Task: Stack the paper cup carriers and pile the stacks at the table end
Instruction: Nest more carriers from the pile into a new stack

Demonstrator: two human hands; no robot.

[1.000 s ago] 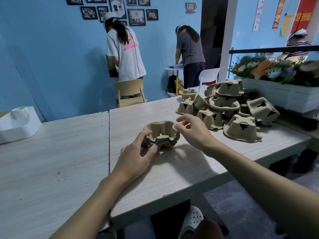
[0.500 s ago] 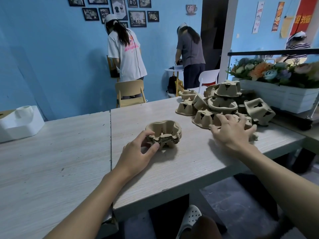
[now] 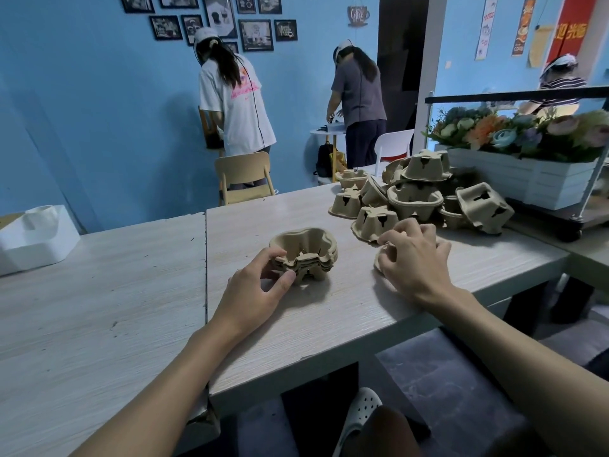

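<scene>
Left hand (image 3: 253,291): thumb and forefinger pinch the near rim of the nested stack (image 3: 304,250), brown pulp carriers, open side up, standing on the table (image 3: 296,328) just right of its seam.
Right hand (image 3: 417,258): fingers curled down over a single carrier (image 3: 379,260), nearly hidden beneath the palm, on the tabletop right of the stack and apart from it.
Loose heap (image 3: 418,196): unstacked carriers, mostly upside down, at the far right end, just beyond the right hand.
Writing: cup-shaped wall sign (image 3: 358,15) reads "Coffee"; red banner (image 3: 569,31) shows yellow Chinese characters; narrow posters (image 3: 486,28) illegible.
</scene>
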